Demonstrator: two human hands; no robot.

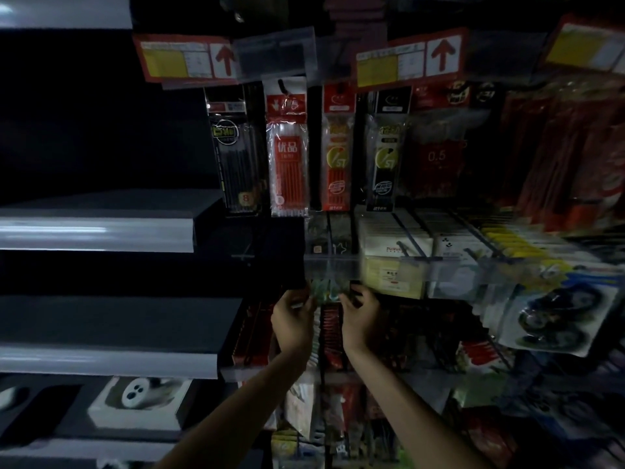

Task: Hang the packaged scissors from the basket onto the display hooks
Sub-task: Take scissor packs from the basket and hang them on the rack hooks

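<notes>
Both grips lifted to a dim display, a blurred pack between them.
The left grip (292,319) pinches the left edge and the right grip (360,316) curls round the right edge of the greenish packaged scissors (326,294), held just under a clear price strip (338,269). Beyond, pen refill packs (287,147) hang below red arrow tags (184,59).

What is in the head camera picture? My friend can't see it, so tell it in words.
Two hands, the left hand and right hand, hold a small blurry packet up against a dim shop display, just under a clear shelf strip. Packs of pens hang above, and grey shelves stand to the left.
</notes>
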